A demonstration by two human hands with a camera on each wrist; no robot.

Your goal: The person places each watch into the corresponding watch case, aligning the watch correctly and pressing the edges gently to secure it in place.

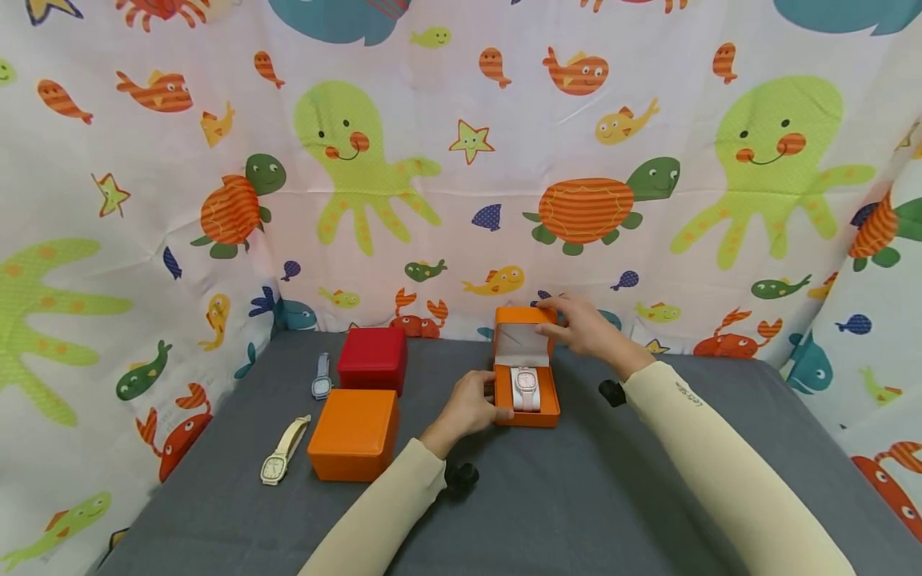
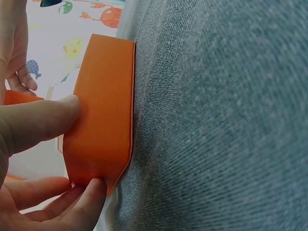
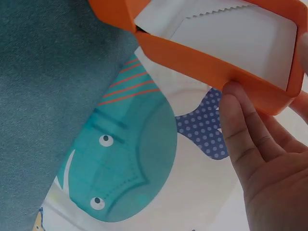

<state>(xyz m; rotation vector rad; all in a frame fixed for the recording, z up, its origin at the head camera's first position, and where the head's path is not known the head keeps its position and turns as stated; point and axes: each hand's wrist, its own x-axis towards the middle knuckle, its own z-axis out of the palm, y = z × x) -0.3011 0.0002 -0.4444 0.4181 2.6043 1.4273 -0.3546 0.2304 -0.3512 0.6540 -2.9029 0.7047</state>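
An orange watch box [image 1: 529,420] stands with its lid [image 1: 520,344] raised, showing a white lining. Inside lies a pale watch [image 1: 527,384] with a light strap, wrapped on a white cushion. My left hand [image 1: 467,406] grips the left side of the base; in the left wrist view its thumb presses the orange front wall [image 2: 103,106] and the fingertips touch the side. My right hand [image 1: 587,328] holds the lid by its upper right corner. In the right wrist view, fingers lie along the outer side of the lid [image 3: 202,65], with the thumb partly out of frame.
To the left stand a closed orange box [image 1: 356,428] and a closed red box [image 1: 373,360]. A gold-toned watch [image 1: 284,452] and a bluish-grey watch [image 1: 322,378] lie beside them on the grey cloth [image 1: 562,512]. A sea-animal patterned curtain [image 1: 446,208] hangs behind.
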